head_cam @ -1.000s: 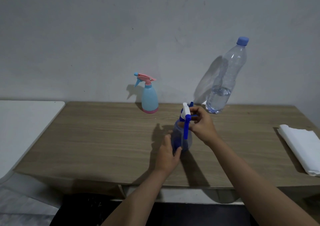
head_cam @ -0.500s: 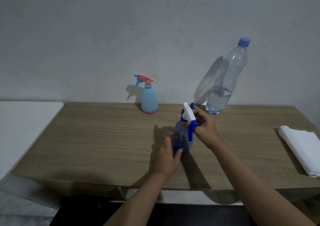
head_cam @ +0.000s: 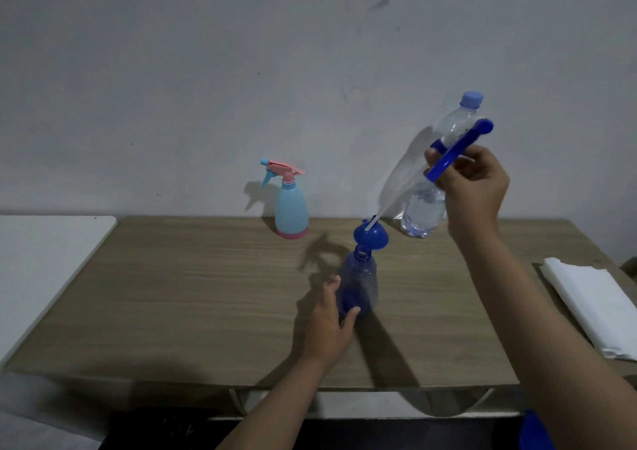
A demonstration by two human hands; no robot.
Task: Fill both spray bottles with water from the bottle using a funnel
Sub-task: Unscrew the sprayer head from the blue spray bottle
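Observation:
The dark blue spray bottle (head_cam: 358, 282) stands on the wooden table (head_cam: 172, 294) with its neck uncovered. My left hand (head_cam: 329, 322) grips its lower body. My right hand (head_cam: 472, 180) holds the blue spray head (head_cam: 455, 149) raised up to the right, its thin dip tube (head_cam: 393, 201) slanting down toward the bottle. A blue funnel (head_cam: 371, 235) lies on the table just behind the bottle's neck. The clear water bottle (head_cam: 431, 201) with a blue cap stands at the back, partly behind my right hand. A light blue spray bottle (head_cam: 291, 208) with a pink head stands at the back centre.
A folded white cloth (head_cam: 593, 304) lies at the table's right edge. A white surface (head_cam: 38, 260) adjoins the table on the left. A grey wall runs directly behind the table.
My right hand has lifted the spray head off the dark blue bottle and carried it up to the right, drawing the dip tube out. The funnel behind the bottle has come into view.

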